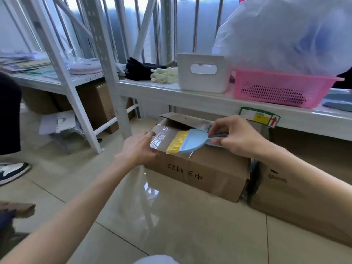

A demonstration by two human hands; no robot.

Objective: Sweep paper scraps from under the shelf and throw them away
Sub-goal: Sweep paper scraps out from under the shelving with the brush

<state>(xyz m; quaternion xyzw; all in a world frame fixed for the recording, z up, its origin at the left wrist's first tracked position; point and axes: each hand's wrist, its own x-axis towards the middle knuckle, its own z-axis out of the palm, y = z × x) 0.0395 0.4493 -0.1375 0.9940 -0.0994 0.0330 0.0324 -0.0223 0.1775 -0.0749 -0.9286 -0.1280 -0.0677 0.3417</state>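
Observation:
My right hand (235,137) grips the blue handle of a small dustpan (192,141) with a yellow-bristled brush (175,142) nested in it, held just above a cardboard box (200,168) on the floor under the white shelf (209,101). My left hand (140,149) rests on the box's taped left top corner, fingers spread over it, holding nothing. No paper scraps show under this shelf; a white sheet (57,121) lies on the floor under the left shelf.
A second cardboard box (297,189) stands to the right. On the shelf sit a white bin (202,72), a pink basket (282,88) and folded gloves (163,74). Another person's shoe (11,171) is at the left. Glossy tiled floor (171,216) lies in front.

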